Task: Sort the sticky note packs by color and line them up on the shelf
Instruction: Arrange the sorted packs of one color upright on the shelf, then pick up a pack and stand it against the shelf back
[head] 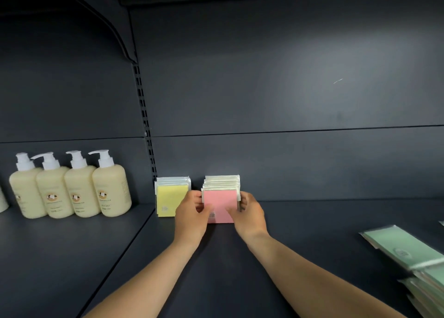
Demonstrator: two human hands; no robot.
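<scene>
Far left on my dark shelf (312,221) stand four cream pump bottles (69,188) in a row. Next comes the yellow row of packs (171,196), upright against the back panel. Just beside it my left hand (191,213) and right hand (249,212) curl around the pink row of packs (221,197), gripping its two sides, thumbs on the front pink pack. Well apart at the far right, green packs (406,248) lie flat in loose stacks.
</scene>
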